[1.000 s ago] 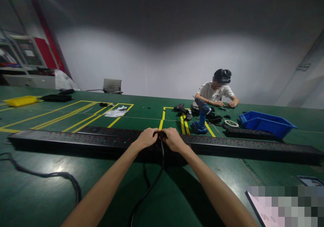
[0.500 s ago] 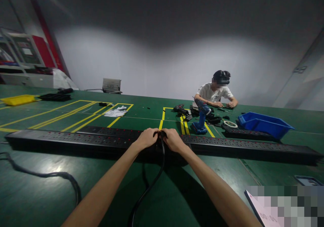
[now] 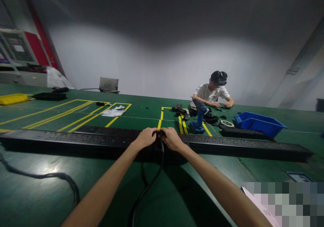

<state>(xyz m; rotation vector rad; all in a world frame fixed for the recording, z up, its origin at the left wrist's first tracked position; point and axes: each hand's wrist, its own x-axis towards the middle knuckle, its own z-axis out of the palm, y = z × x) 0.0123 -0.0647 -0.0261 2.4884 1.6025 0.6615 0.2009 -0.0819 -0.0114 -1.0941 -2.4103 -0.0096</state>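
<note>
Both hands remain pressed together at mid-length of the long black power strip [image 3: 76,138] on the green table [image 3: 50,186]. Left hand [image 3: 146,137] and right hand [image 3: 172,138] stay closed around the black cable [image 3: 149,186] end; no shift over the last second. A co-worker [image 3: 212,93] sits far right.

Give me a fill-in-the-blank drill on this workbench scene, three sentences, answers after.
1. Both hands, left hand and right hand, meet on a long black ____ strip.
2. A black cable runs from between the hands toward the ____.
3. The bin near the seated person is ____ in colour.

Missing words: power; camera; blue
</note>
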